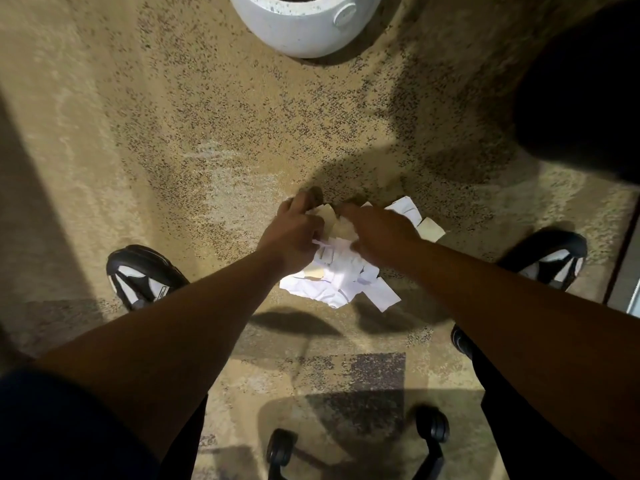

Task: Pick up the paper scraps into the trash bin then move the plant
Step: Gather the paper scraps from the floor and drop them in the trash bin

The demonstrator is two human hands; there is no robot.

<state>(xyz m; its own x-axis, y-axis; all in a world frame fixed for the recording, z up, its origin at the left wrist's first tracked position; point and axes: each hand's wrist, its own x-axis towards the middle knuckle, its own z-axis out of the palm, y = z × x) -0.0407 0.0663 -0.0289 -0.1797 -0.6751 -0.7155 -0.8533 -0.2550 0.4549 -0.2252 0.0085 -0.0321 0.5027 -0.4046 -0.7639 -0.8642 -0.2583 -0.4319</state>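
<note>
From the head view, the person is bending over a heap of paper scraps (341, 275) lying on the speckled carpet (214, 140) between their two shoes. The left hand (294, 233) is curling its fingers around scraps at the heap's far edge, and the right hand (377, 233) is reaching in beside it, fingers bent down onto the paper; whether it is actually pinching anything I cannot tell.

The loose pieces are overlapping and thin, so I judge a hurried scoop is likely leaving flat bits stuck to the carpet or letting some flutter out on the way. No trash bin is clearly showing. A white plant pot (304, 26) is sitting well apart at the top edge, and chair casters (280, 448) are standing close behind, ready to catch a heel.
</note>
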